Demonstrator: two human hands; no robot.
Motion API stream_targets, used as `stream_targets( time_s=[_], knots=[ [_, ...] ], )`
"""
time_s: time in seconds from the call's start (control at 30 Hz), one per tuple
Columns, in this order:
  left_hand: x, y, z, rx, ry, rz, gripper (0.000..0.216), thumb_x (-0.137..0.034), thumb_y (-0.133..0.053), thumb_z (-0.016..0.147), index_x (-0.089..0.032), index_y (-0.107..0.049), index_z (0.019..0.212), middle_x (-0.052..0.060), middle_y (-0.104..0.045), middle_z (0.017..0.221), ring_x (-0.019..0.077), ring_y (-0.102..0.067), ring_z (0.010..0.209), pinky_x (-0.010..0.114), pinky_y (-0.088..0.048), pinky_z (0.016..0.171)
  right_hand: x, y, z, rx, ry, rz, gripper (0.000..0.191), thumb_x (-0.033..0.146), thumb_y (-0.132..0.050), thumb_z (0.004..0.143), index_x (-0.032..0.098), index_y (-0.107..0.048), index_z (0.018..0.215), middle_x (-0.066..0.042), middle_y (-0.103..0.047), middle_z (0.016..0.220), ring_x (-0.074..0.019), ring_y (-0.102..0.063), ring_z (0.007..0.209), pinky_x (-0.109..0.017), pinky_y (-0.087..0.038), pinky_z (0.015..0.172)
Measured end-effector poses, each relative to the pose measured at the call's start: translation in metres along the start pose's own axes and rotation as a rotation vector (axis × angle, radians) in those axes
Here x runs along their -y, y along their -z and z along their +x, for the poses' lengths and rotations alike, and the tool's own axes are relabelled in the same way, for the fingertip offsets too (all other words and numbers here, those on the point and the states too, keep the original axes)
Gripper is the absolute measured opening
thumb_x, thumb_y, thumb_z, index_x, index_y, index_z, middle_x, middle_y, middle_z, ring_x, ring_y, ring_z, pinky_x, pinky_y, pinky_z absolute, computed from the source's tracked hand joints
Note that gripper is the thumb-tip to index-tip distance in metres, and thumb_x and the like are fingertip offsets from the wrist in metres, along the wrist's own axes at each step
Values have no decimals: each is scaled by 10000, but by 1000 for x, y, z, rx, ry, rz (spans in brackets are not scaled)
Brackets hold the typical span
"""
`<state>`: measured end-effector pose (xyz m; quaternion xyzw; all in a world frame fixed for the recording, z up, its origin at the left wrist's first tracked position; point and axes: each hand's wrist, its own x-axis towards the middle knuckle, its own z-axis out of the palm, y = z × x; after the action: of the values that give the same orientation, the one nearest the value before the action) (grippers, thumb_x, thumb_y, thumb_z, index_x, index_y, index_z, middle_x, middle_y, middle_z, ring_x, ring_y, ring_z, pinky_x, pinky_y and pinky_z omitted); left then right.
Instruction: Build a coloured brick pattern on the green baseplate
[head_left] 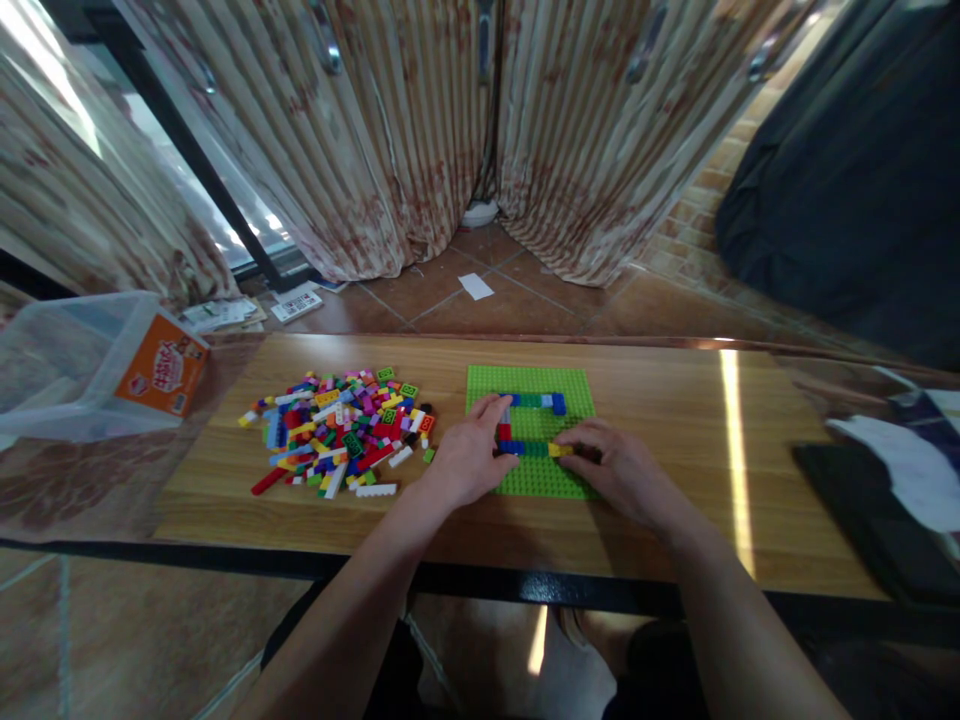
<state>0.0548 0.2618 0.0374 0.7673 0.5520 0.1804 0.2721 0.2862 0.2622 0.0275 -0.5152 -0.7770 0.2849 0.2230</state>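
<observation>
A green studded baseplate [480, 380] lies on the table with an outline of toy bricks [534, 400] built on it, open toward the right. Blue, green and light blue bricks make its far row; red ones stand at the left. A near row of blue and green bricks [534, 450] ends in a yellow brick [556, 450]. My left hand [471, 450] spans the outline's left side, fingers at the far corner and thumb by the near blue brick. Thumb and fingers of my right hand [611, 462] pinch the yellow brick at the near row's right end.
A loose pile of mixed toy bricks [360, 425] covers the table's left part. Beyond the left end is a clear plastic bin [90, 370] with an orange label. A black flat object [855, 510] lies at the right end. Curtains [420, 130] hang behind the table.
</observation>
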Motion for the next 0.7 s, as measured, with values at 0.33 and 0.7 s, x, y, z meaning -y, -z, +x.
stream_targets(
  time_s=[0.33,0.7],
  knots=[
    [-6,3,-2,-70,-16,35,657,-230,-659,812,-172,-420,1421,124,-428,1484,203,-642,1031,367,-527,958,-2,-2,4,-23,-53,22,146,268,-642,826,234,-752,916,-38,-679,909,-171,-627,783,-327,-489,739],
    [-58,-51,-38,107,-86,279,562,-233,-431,949,-89,-322,1481,119,-698,1043,257,-695,891,369,-578,720,-5,-3,6,-37,-71,16,170,217,-639,779,215,-767,891,-50,-708,896,-188,-658,802,-325,-513,749]
  ],
)
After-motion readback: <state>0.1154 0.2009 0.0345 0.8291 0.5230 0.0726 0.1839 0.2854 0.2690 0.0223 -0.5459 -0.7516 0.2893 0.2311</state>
